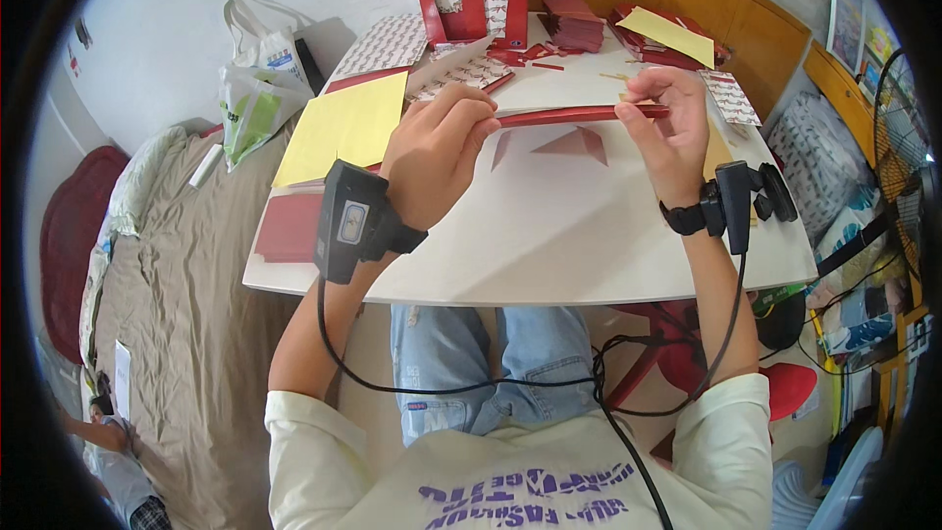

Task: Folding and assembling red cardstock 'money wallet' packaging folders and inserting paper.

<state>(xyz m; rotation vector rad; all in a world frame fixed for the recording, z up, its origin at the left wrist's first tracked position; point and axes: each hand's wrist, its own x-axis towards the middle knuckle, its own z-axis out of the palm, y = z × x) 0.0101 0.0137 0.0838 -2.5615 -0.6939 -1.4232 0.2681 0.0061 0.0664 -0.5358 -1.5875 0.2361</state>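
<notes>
A thin red folded paper piece [561, 116], seen almost edge-on, spans the gap between my hands above the white table [549, 245]. My left hand [439, 142] is closed on its left end, back of the hand up. At the right end, my right hand [672, 128] pinches it between thumb and fingers. Below it, a translucent reddish folded shape [574, 145] shows on the tabletop. By my left hand lies a yellow sheet [343, 128], with a stack of red cards [289, 228] at the near left corner. Each wrist wears a black strapped device.
At the back stands an open red box [473, 0]. Near it are patterned sheets [383, 42], red scraps, a red stack [572, 25] and another yellow sheet [667, 35]. A bed [196, 304] adjoins on the left; a fan [898, 137] stands right. Black cables cross my lap.
</notes>
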